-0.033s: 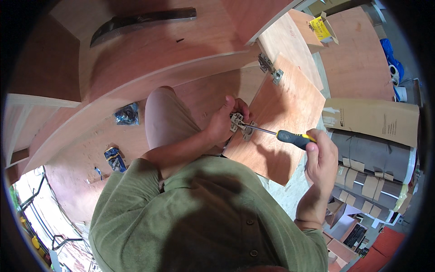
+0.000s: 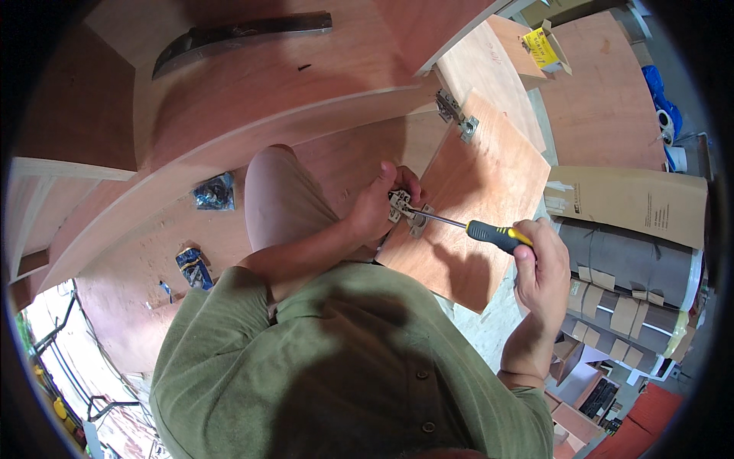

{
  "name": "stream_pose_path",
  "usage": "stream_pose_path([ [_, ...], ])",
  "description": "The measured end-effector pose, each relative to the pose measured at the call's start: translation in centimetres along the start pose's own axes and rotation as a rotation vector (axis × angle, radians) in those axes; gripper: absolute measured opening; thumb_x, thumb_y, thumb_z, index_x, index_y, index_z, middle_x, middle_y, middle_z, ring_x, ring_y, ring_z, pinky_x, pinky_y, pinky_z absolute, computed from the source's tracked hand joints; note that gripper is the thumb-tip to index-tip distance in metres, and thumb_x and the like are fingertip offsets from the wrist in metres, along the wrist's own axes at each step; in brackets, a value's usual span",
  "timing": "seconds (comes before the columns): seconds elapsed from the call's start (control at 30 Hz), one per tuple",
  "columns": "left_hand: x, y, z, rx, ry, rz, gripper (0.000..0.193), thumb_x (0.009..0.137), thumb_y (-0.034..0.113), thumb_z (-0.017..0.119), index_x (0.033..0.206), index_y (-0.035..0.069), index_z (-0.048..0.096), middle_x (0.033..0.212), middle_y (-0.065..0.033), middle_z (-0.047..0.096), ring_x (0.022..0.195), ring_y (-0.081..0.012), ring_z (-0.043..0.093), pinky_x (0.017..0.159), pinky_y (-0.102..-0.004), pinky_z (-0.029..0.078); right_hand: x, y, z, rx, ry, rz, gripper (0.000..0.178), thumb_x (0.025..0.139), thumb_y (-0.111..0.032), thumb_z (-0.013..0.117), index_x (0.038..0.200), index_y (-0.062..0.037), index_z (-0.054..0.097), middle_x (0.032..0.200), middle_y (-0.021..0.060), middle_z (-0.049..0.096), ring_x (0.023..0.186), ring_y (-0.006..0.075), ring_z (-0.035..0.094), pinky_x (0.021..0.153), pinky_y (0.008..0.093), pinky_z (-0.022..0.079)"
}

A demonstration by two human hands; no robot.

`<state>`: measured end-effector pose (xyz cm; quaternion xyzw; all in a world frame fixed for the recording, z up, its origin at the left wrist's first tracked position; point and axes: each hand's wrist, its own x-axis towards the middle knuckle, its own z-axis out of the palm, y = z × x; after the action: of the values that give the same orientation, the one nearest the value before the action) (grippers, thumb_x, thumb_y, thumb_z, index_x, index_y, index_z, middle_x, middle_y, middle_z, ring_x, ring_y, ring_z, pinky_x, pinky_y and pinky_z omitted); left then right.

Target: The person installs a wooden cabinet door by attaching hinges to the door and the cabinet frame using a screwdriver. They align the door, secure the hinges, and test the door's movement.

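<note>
My right hand (image 2: 544, 264) grips the yellow end of a black-and-yellow screwdriver (image 2: 489, 234). The shaft points left, and its tip meets a metal cabinet hinge (image 2: 418, 220) at the edge of a wooden door panel (image 2: 478, 222). My left hand (image 2: 373, 206) is closed round the arm of that hinge; some of its fingers are hidden behind the metal. Farther up the same panel edge sits a second hinge (image 2: 466, 128), which neither hand touches. The panel lies slanted beside my bent knee.
A wooden cabinet frame (image 2: 290, 115) runs along the left and far side, with a dark curved strip (image 2: 245, 30) and a small screw (image 2: 304, 67) on it. Plastic packets (image 2: 214, 193) lie at left. A yellow box (image 2: 541, 50) stands far right, above cardboard (image 2: 634, 206) and wrapped panels.
The screwdriver handle has turned slightly in my right hand, showing its yellow markings differently. My left hand and the panel look the same.
</note>
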<state>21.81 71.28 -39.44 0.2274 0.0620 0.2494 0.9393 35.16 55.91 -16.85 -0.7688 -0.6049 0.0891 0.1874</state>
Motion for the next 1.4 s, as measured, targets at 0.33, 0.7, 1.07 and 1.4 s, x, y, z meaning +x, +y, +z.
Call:
stream_pose_path([
  [0.33, -0.6, -0.4, 0.2, -0.040, -0.048, -0.036, 0.067, 0.093, 0.068, 0.030, 0.087, 0.005, 0.054, 0.080, -0.0056, 0.055, 0.091, -0.0202, 0.056, 0.086, -0.0346, 0.043, -1.6, -1.9, -0.3, 0.016, 0.022, 0.170, 0.036, 0.092, -0.037, 0.059, 0.102, -0.0023, 0.062, 0.096, 0.0185, 0.061, 0.079, 0.0337, 0.062, 0.061, 0.0405, 0.046],
  [0.7, 0.1, -0.4, -0.3, -0.045, -0.037, -0.011, 0.068, 0.092, 0.069, 0.032, 0.090, 0.005, 0.055, 0.079, -0.0053, 0.054, 0.091, -0.0212, 0.056, 0.086, -0.0363, 0.045, 0.1, -1.2, -1.8, -0.089, -0.188, -0.272, 0.019, 0.073, -0.010, 0.069, 0.092, -0.0088, 0.065, 0.083, 0.0118, 0.045, 0.073, 0.0294, 0.052, 0.061, 0.0356, 0.043],
  [1.07, -0.2, -0.1, 0.0, -0.098, -0.055, -0.031, 0.060, 0.095, 0.063, 0.035, 0.089, 0.006, 0.055, 0.079, -0.0051, 0.054, 0.093, -0.0206, 0.055, 0.087, -0.0368, 0.044, -0.6, -1.6, 1.0, 0.066, 0.205, 0.032, 0.058, 0.084, -0.048, 0.067, 0.115, 0.0003, 0.060, 0.095, 0.0140, 0.060, 0.080, 0.0225, 0.060, 0.069, 0.0305, 0.046],
  [1.4, -0.2, 0.1, 0.2, -0.081, -0.010, -0.024, 0.058, 0.096, 0.060, 0.036, 0.087, 0.006, 0.055, 0.079, -0.0049, 0.053, 0.091, -0.0210, 0.056, 0.085, -0.0369, 0.045, -0.6, 0.0, 1.0, 0.290, 0.043, -0.345, 0.011, 0.083, -0.010, 0.058, 0.090, -0.0048, 0.064, 0.089, 0.0133, 0.050, 0.077, 0.0263, 0.052, 0.070, 0.0358, 0.043],
])
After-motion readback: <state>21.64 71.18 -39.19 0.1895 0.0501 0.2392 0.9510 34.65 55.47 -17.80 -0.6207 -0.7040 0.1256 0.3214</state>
